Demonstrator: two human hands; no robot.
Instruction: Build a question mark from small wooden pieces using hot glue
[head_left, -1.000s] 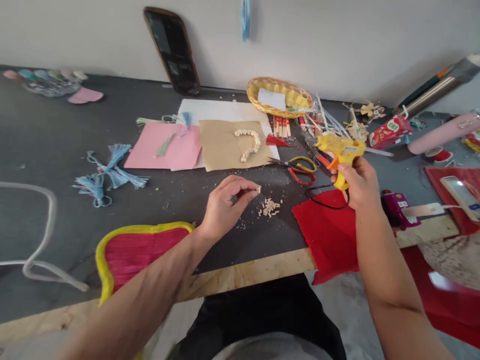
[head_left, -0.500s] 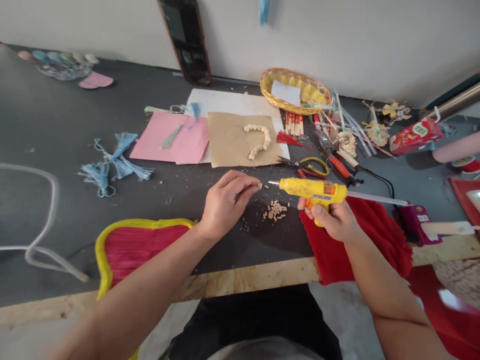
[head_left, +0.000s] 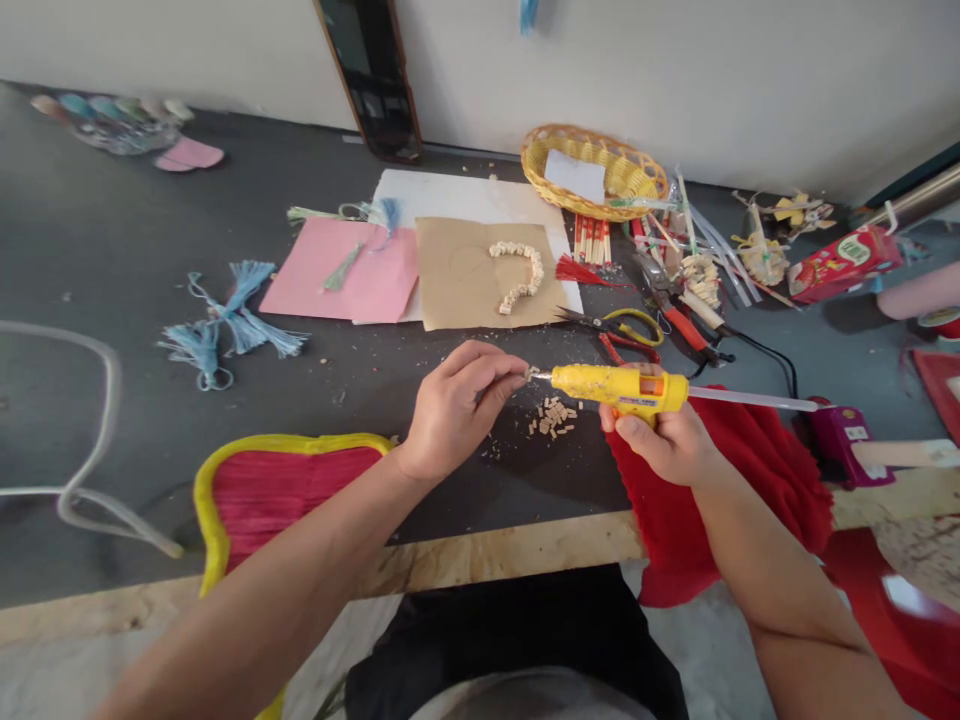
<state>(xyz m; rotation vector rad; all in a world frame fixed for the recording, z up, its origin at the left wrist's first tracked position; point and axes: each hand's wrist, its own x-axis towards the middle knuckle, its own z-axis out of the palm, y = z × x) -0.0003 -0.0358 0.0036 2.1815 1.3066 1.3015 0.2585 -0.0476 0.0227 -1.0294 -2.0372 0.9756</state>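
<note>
My right hand [head_left: 664, 440] grips a yellow hot glue gun [head_left: 619, 388] by its handle, with a long clear glue stick [head_left: 752, 398] out of its back. The gun's metal nozzle points left and meets a small wooden piece [head_left: 531, 373] pinched between the thumb and fingers of my left hand [head_left: 469, 405]. Below the nozzle lies a loose pile of small wooden pieces [head_left: 553, 417]. Beyond my hands, a brown card [head_left: 457, 290] carries a curved row of pale wooden pieces [head_left: 538, 270] stuck together like a hook.
Scissors [head_left: 634, 327] and red-handled pliers [head_left: 682, 322] lie right of the card. A wicker basket [head_left: 637, 180] stands against the wall. Red cloth [head_left: 735, 490] hangs over the table edge under my right arm. Blue tassels [head_left: 244, 310] and a yellow-rimmed red piece [head_left: 292, 490] lie left.
The glue gun has moved slightly left, and its nozzle now reaches the small wooden piece in my left hand. My left hand has hardly moved. The view has shifted a little.
</note>
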